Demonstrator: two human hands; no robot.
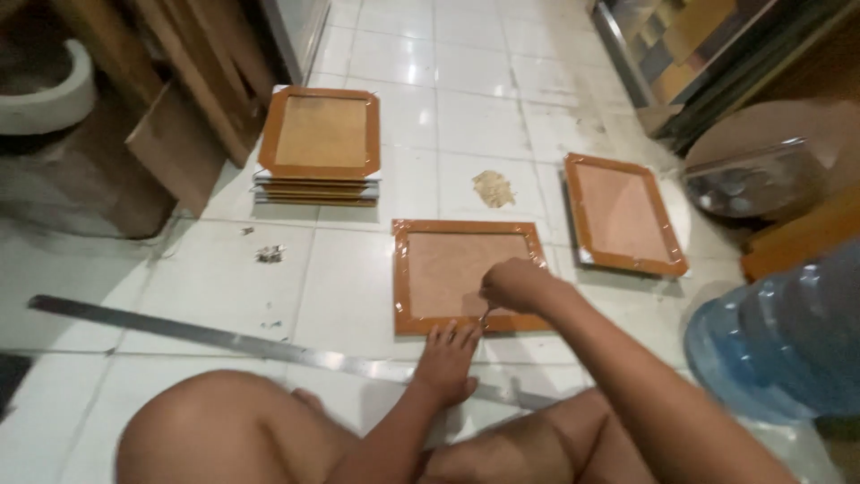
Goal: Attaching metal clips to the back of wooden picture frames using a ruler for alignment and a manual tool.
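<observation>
A brown board frame [448, 269] edged with brown tape lies face down on the white tiled floor in front of me. My left hand [445, 358] lies flat, its fingertips pressing the frame's near edge. My right hand [511, 285] is closed on a small thin tool whose tip points down at the frame's near edge, right beside my left fingertips. What the tool is cannot be made out.
A stack of similar frames [320, 143] sits far left, a single frame [623, 213] to the right. A long metal ruler [224, 339] lies across the floor by my knees. A blue water jug [788, 336] is at right, wooden boards [179, 81] at left.
</observation>
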